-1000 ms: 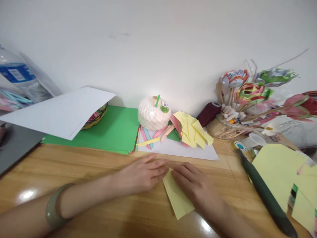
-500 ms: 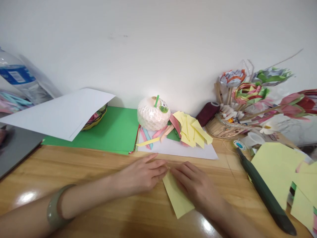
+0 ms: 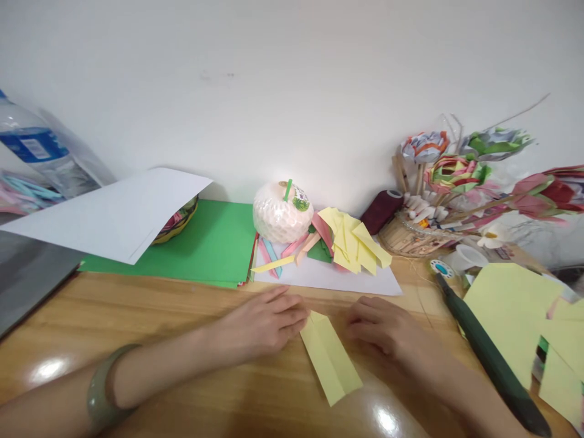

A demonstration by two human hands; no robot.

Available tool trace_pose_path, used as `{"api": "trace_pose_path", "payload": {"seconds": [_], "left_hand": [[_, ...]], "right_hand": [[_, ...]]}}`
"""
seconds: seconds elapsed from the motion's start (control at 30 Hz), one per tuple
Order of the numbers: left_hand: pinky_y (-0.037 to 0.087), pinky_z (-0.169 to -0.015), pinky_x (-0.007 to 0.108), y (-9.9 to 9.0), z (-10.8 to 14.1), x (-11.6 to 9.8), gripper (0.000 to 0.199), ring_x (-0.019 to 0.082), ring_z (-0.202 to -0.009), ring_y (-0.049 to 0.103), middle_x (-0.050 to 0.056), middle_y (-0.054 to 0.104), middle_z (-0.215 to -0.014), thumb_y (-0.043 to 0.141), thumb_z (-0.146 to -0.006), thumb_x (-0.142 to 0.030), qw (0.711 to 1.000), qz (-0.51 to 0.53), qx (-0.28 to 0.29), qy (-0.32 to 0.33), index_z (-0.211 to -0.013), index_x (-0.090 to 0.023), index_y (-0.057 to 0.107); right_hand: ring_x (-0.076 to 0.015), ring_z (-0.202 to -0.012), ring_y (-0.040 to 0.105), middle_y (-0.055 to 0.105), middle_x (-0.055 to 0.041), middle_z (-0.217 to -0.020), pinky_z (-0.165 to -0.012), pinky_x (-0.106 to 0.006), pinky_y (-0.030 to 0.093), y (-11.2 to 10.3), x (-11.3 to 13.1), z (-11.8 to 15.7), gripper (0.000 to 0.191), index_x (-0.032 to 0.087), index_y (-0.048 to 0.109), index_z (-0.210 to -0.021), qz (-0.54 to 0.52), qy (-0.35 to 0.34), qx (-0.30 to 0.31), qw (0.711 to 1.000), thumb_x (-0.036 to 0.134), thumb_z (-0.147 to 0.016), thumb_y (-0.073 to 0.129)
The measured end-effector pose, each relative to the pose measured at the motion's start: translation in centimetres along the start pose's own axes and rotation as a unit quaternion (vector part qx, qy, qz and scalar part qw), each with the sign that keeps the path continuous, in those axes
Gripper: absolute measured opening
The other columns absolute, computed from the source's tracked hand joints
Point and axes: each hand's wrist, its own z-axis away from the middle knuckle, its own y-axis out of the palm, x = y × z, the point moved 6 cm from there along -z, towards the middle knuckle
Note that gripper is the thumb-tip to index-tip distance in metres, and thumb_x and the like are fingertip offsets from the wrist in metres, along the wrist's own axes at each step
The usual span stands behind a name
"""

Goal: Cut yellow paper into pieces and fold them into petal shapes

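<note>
A creased strip of yellow paper (image 3: 332, 359) lies slantwise on the wooden table, its top corners folded to a blunt end. At its upper left corner, my left hand (image 3: 276, 319) holds the edge with closed fingers; the thumb is hidden. My right hand (image 3: 385, 325) rests to the right of the strip, apart from it, fingers curled inward with nothing visible in them. Behind my hands, folded yellow papers (image 3: 353, 240) are piled on a white sheet (image 3: 365, 281), beside pink, blue and green pieces.
A wrapped coconut (image 3: 281, 213) stands against the wall. Green sheets (image 3: 214, 243) and white paper (image 3: 114, 210) lie to the left, near a bottle (image 3: 41, 146). On the right are a dark green cutter-like tool (image 3: 490, 359), yellow sheets (image 3: 506, 310), a thread spool (image 3: 382, 210) and a basket (image 3: 406, 234) of paper flowers.
My right hand has come off the yellow strip and moved right, its fingers curling. More of the strip and its lengthwise crease now shows. My left hand stays at the corner.
</note>
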Motion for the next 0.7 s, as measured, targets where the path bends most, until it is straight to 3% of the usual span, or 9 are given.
{"api": "trace_pose_path", "payload": {"seconds": [0.13, 0.27, 0.37, 0.5, 0.57, 0.7], "left_hand": [[0.022, -0.108, 0.040, 0.3, 0.3, 0.3, 0.028, 0.020, -0.124, 0.040, 0.001, 0.056, -0.127, 0.041, -0.095, -0.018, 1.000, 0.005, 0.007, 0.003, -0.120, -0.014, 0.053], [0.025, -0.107, 0.042, 0.5, 0.5, 0.5, 0.031, 0.021, -0.126, 0.038, 0.001, 0.052, -0.131, 0.038, -0.096, -0.018, 1.000, 0.000, 0.004, -0.009, -0.124, -0.014, 0.049], [0.031, -0.103, 0.043, -0.3, 0.4, 0.5, 0.033, 0.022, -0.121, 0.043, 0.006, 0.049, -0.133, 0.036, -0.095, -0.015, 0.999, -0.016, -0.038, -0.027, -0.126, -0.011, 0.046], [0.039, -0.097, 0.036, -1.7, 0.3, -0.6, 0.027, 0.019, -0.108, 0.052, 0.006, 0.061, -0.117, 0.038, -0.094, -0.011, 0.991, 0.002, -0.131, 0.009, -0.112, -0.010, 0.057], [0.040, -0.095, 0.034, -1.5, 0.2, -1.0, 0.022, 0.018, -0.102, 0.055, 0.005, 0.064, -0.109, 0.042, -0.092, -0.012, 0.991, 0.015, -0.130, 0.014, -0.103, -0.011, 0.061], [0.039, -0.096, 0.036, -0.3, 0.1, -1.2, 0.020, 0.019, -0.100, 0.055, 0.006, 0.063, -0.109, 0.043, -0.092, -0.013, 0.998, 0.010, -0.062, 0.001, -0.103, -0.012, 0.061]], "right_hand": [[-0.0119, -0.080, 0.052, 0.052, -0.0015, -0.095, -0.069, -0.024, 0.042, -0.3, -0.1, 0.4, 0.025, 0.022, 0.055, -0.092, -0.097, 0.044, 0.050, 0.993, 0.004, -0.077, 0.046], [-0.0103, -0.079, 0.053, 0.054, 0.0007, -0.089, -0.067, -0.021, 0.042, 0.7, 1.5, 0.0, 0.019, 0.023, 0.060, -0.084, -0.140, -0.005, 0.078, 0.987, 0.007, -0.078, 0.052], [-0.0097, -0.071, 0.053, 0.056, -0.0020, -0.082, -0.061, -0.020, 0.040, 1.1, 2.1, -0.6, 0.017, 0.019, 0.060, -0.077, -0.087, -0.043, -0.013, 0.995, 0.013, -0.086, 0.047], [-0.0107, -0.066, 0.052, 0.056, -0.0039, -0.077, -0.057, -0.021, 0.039, 1.5, 2.1, -0.8, 0.021, 0.017, 0.061, -0.083, 0.037, -0.060, -0.160, 0.985, 0.014, -0.090, 0.041], [-0.0112, -0.067, 0.053, 0.056, -0.0035, -0.076, -0.058, -0.021, 0.040, 1.9, 1.7, -0.9, 0.021, 0.017, 0.061, -0.083, 0.039, -0.043, -0.169, 0.984, 0.015, -0.090, 0.041], [-0.0134, -0.074, 0.054, 0.056, -0.0042, -0.078, -0.064, -0.025, 0.043, 2.2, 1.2, -1.1, 0.018, 0.017, 0.061, -0.083, -0.009, -0.023, -0.152, 0.988, 0.017, -0.090, 0.044]]}}
